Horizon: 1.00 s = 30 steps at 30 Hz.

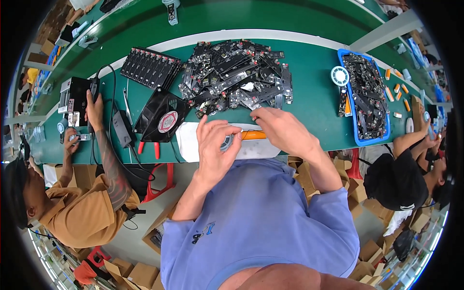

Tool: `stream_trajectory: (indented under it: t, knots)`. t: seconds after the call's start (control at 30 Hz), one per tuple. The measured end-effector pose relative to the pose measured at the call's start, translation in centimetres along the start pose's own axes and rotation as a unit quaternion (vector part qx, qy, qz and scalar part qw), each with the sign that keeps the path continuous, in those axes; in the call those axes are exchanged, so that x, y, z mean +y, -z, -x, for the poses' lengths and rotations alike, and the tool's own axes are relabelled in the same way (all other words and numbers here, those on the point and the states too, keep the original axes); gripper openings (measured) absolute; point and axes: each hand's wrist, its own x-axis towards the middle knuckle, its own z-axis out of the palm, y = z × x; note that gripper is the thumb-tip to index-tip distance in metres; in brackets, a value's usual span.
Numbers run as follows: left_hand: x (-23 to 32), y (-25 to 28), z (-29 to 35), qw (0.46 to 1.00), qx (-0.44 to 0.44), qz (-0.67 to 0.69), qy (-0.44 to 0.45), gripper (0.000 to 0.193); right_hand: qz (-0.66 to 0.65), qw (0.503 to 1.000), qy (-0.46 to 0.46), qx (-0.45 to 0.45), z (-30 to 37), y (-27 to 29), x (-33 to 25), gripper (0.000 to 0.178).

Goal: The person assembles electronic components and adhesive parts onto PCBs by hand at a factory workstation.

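Observation:
A small handheld fan with a pale round head [226,143] lies in front of me on a white pad [189,140], partly covered by my left hand [213,147]. That hand's thumb and index finger close at the fan's edge, while its other fingers curl loosely. Beside the head, an orange cylindrical battery [254,135] extends toward my right hand [285,131]. A thin dark wire arcs above the battery between both hands. My right fingertips are pinched together just above it, near the board pile; what they hold is hidden.
A heap of black circuit boards [232,77] lies beyond my hands, with stacked board strips [150,66] to its left. A black blower fan [162,116] and red-handled pliers [157,150] sit at left. On the right stand a board-filled blue tray [357,130] and another handheld fan [340,76]. Co-workers sit both sides.

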Motion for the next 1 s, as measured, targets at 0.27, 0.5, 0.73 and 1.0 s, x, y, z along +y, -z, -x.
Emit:
stream_trajectory:
  t: [0.27, 0.5, 0.73, 1.0]
  knots:
    - [0.0, -0.1, -0.1, 1.000, 0.008, -0.002, 0.001, 0.013, -0.205, 0.971, -0.109, 0.063, 0.7, -0.2, -2.6, 0.024]
    - [0.0, -0.1, -0.1, 1.000, 0.004, -0.006, 0.010, 0.011, -0.239, 0.961, -0.099, 0.102, 0.9, -2.1, -3.1, 0.020]
    - [0.1, 0.0, -0.2, 0.999, 0.001, 0.036, 0.040, 0.012, -0.251, 0.957, -0.107, 0.098, 1.1, -2.5, -3.5, 0.022]
    - [0.1, -1.0, 0.0, 0.998, 0.057, -0.009, -0.018, 0.017, -0.208, 0.965, -0.076, 0.137, 1.5, -3.2, -3.8, 0.027]
